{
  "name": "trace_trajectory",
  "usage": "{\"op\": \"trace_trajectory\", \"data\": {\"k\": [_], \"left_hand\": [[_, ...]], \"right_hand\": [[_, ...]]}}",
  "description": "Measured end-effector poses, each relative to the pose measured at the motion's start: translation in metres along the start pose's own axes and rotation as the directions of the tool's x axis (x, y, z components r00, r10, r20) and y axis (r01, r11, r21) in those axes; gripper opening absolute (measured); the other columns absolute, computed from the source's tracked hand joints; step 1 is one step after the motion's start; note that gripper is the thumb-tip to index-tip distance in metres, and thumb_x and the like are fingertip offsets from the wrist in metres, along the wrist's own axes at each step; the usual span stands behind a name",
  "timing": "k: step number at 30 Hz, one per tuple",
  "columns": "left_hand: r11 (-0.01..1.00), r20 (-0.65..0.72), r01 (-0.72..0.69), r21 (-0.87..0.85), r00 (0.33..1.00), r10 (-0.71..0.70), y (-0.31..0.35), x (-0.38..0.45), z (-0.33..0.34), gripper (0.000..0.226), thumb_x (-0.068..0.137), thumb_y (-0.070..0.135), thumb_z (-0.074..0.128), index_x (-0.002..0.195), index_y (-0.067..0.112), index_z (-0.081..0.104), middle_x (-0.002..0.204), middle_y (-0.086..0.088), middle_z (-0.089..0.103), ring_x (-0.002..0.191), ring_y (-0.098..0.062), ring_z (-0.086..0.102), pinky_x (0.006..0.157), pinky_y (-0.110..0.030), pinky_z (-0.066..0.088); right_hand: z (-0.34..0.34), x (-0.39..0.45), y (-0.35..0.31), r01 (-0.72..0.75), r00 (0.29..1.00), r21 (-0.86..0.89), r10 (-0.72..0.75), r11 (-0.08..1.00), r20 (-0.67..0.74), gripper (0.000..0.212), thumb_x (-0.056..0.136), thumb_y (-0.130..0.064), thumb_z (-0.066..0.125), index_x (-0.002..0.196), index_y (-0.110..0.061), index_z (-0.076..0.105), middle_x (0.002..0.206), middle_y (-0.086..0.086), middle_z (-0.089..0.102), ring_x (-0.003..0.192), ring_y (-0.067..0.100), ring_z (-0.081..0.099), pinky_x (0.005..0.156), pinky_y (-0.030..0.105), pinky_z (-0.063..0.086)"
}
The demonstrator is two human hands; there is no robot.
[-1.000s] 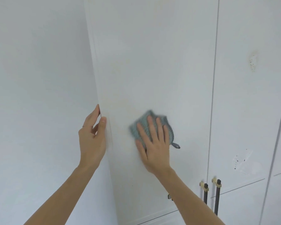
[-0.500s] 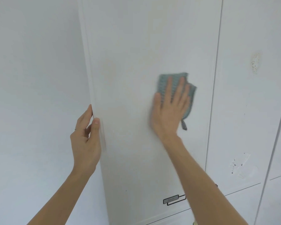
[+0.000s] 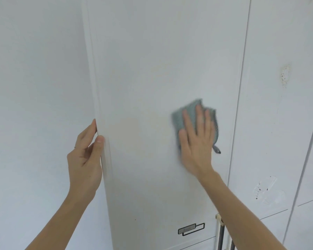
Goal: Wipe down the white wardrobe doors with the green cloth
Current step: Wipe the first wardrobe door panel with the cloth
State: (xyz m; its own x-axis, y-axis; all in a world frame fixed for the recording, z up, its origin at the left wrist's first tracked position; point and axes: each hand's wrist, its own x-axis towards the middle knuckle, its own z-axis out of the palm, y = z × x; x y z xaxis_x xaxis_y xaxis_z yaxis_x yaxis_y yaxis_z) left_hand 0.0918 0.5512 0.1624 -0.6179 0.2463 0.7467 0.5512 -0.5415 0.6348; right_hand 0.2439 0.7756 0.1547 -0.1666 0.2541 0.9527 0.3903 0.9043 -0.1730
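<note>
White fills nearly the whole head-camera view: a tall wardrobe door (image 3: 152,87) stands swung open toward the viewer, with a plain white wall (image 3: 34,87) to its left and more closed doors to its right.

The person's left hand (image 3: 85,156) grips the free left edge of the open door, thumb on the front face and fingers wrapped behind it. This hold probably steadies the door so it does not swing away under the pressure of wiping.

The right hand (image 3: 195,141) lies flat against the door's front, fingers straight and slightly spread, pressing a green cloth (image 3: 179,116) to the surface rather than clutching it. The cloth sits under the palm and fingers at about mid-height, toward the door's right side, with a small hanging loop trailing below its lower right corner. The hand and cloth are blurred, which suggests a wiping stroke in progress. A flat palm likely spreads the pressure across the cloth.

Low on the door is a small metal label plate (image 3: 187,229). Beside the right forearm, part of a dark door handle (image 3: 220,235) shows. The neighbouring door (image 3: 260,123) carries a brownish speckled stain (image 3: 285,74) high up and scuffed residue marks (image 3: 264,188) lower down, so that panel appears to need wiping too.
</note>
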Motion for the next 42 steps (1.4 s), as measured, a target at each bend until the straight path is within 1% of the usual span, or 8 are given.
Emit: {"op": "trace_trajectory", "data": {"k": [4,9,15,18,21,25,38,42], "left_hand": [[1.000,0.020,0.014,-0.018,1.000,-0.014,0.002,0.002,-0.003,0.043,0.108,0.005,0.052,0.136,0.036,0.059,0.149,0.013,0.058,0.121,0.016,0.059,0.097,-0.004,0.044],[0.999,0.082,0.032,-0.036,0.996,-0.029,-0.003,0.008,-0.012,0.042,0.108,0.005,0.052,0.140,0.031,0.060,0.150,0.013,0.058,0.133,0.006,0.055,0.108,-0.014,0.044],[0.999,0.146,0.031,-0.028,0.989,-0.027,-0.004,0.007,-0.020,0.045,0.109,0.003,0.049,0.139,0.036,0.055,0.151,0.016,0.054,0.138,0.007,0.049,0.106,-0.011,0.043],[0.999,0.156,0.026,-0.026,0.988,-0.021,-0.009,0.004,-0.024,0.046,0.109,0.003,0.051,0.140,0.038,0.055,0.151,0.016,0.056,0.141,0.004,0.049,0.109,-0.015,0.043],[1.000,0.150,0.025,-0.006,0.988,-0.023,-0.017,-0.007,-0.026,0.045,0.109,0.006,0.052,0.141,0.039,0.054,0.147,0.019,0.058,0.141,0.002,0.049,0.109,-0.015,0.044],[0.999,0.160,0.039,0.036,0.986,-0.044,-0.030,-0.022,-0.031,0.045,0.110,0.011,0.052,0.144,0.040,0.051,0.150,0.015,0.057,0.144,-0.003,0.047,0.108,-0.019,0.046],[0.994,0.201,0.063,0.086,0.976,-0.079,-0.047,-0.049,-0.044,0.047,0.109,0.011,0.055,0.144,0.041,0.046,0.148,0.016,0.055,0.141,0.004,0.047,0.102,-0.012,0.047],[0.991,0.187,0.093,0.098,0.976,-0.110,-0.049,-0.058,-0.044,0.047,0.109,0.011,0.055,0.143,0.041,0.045,0.148,0.017,0.054,0.140,0.008,0.047,0.101,-0.008,0.045]], "right_hand": [[0.008,0.064,-0.066,-0.187,0.967,-0.060,0.173,0.980,-0.188,0.055,0.110,-0.044,0.017,0.162,-0.028,0.021,0.171,0.008,0.011,0.158,0.030,0.004,0.126,0.053,0.009],[0.038,-0.014,-0.128,0.253,0.967,-0.041,-0.253,0.967,-0.012,0.051,0.108,-0.041,0.040,0.158,-0.032,0.034,0.169,0.003,0.019,0.158,0.029,0.011,0.126,0.051,0.015],[0.054,-0.164,-0.048,0.461,0.869,-0.050,-0.440,0.886,0.225,0.045,0.105,-0.047,0.047,0.150,-0.044,0.045,0.168,-0.010,0.025,0.156,0.020,0.020,0.119,0.047,0.030],[0.045,-0.136,-0.035,0.400,0.903,-0.036,-0.387,0.916,0.184,0.045,0.107,-0.046,0.041,0.152,-0.044,0.039,0.169,-0.010,0.018,0.157,0.020,0.015,0.122,0.047,0.023],[0.038,-0.061,-0.065,0.129,0.992,-0.021,-0.129,0.991,-0.013,0.048,0.108,-0.040,0.039,0.156,-0.033,0.037,0.168,0.002,0.022,0.157,0.030,0.014,0.126,0.051,0.014],[0.042,-0.013,-0.120,-0.133,0.981,-0.001,0.131,0.991,-0.142,0.052,0.109,-0.039,0.033,0.160,-0.027,0.026,0.169,0.009,0.020,0.158,0.033,0.011,0.126,0.052,0.010],[0.087,-0.276,-0.054,0.273,0.942,0.010,-0.270,0.962,0.201,0.042,0.107,-0.046,0.039,0.149,-0.042,0.042,0.170,-0.014,0.013,0.149,0.025,0.028,0.119,0.045,0.024],[0.073,-0.196,-0.043,0.025,1.000,-0.031,-0.025,0.999,-0.004,0.048,0.110,-0.042,0.034,0.157,-0.033,0.032,0.169,0.002,0.021,0.156,0.030,0.018,0.125,0.051,0.016]]}}
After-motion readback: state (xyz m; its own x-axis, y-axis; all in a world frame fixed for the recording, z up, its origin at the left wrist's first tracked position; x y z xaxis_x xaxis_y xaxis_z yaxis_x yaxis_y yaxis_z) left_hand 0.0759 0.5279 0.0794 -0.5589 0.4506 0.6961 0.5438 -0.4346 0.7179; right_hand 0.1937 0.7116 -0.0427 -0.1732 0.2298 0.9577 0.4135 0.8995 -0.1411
